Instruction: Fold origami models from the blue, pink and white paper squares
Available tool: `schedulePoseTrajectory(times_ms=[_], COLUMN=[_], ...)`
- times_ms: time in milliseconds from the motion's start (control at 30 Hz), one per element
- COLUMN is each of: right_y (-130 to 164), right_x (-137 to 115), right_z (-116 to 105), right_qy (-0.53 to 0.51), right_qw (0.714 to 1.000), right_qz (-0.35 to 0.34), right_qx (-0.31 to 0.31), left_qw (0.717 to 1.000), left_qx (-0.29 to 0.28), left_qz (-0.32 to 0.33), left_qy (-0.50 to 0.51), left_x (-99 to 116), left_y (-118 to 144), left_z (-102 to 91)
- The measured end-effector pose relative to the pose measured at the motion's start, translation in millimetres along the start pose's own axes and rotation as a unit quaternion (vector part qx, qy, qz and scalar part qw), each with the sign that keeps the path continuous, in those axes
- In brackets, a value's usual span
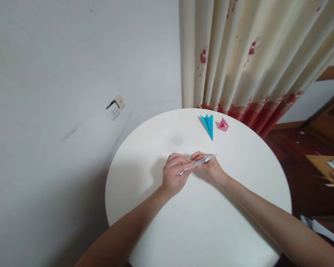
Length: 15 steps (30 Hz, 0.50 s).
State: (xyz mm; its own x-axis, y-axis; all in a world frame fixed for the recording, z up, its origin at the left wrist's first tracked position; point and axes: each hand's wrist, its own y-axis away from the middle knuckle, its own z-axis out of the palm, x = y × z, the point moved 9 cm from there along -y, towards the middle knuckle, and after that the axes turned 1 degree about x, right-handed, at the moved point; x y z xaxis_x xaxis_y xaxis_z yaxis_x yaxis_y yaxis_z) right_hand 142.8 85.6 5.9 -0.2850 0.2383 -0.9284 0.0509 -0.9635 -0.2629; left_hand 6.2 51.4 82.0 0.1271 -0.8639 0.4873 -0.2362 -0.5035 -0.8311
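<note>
A folded sheet of white paper [202, 161] is held between my two hands, just over the middle of the round table. My left hand [176, 172] is closed on its left end, with the thumb lying along the top. At the other end my right hand [208, 167] pinches the paper from below and behind; its fingers are partly hidden by the sheet. Seen nearly edge-on, the paper slants up to the right, so its full folded shape cannot be made out.
On the white round table [133, 159], a blue paper plane [208, 126] and a small pink folded-paper piece [223, 125] lie near the far edge. A wall with a socket [113, 111] stands at left, a curtain [239, 55] behind. Papers and a cardboard piece [320, 165] are at right.
</note>
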Motion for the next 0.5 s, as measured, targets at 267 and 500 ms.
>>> schedulePoseTrajectory(times_ms=[267,500], right_y=[3,6], right_x=[13,15], right_z=[-1,-7], right_qy=[-0.014,-0.005], right_qw=[0.998,0.995], right_qz=[0.055,0.095], right_qx=[0.009,0.03], left_qw=[0.999,0.97], left_qx=[-0.018,-0.037], left_qz=[-0.04,-0.239], left_qy=[0.0,0.029], left_x=[-8,-45], left_y=[2,6], left_z=[0.7,0.6])
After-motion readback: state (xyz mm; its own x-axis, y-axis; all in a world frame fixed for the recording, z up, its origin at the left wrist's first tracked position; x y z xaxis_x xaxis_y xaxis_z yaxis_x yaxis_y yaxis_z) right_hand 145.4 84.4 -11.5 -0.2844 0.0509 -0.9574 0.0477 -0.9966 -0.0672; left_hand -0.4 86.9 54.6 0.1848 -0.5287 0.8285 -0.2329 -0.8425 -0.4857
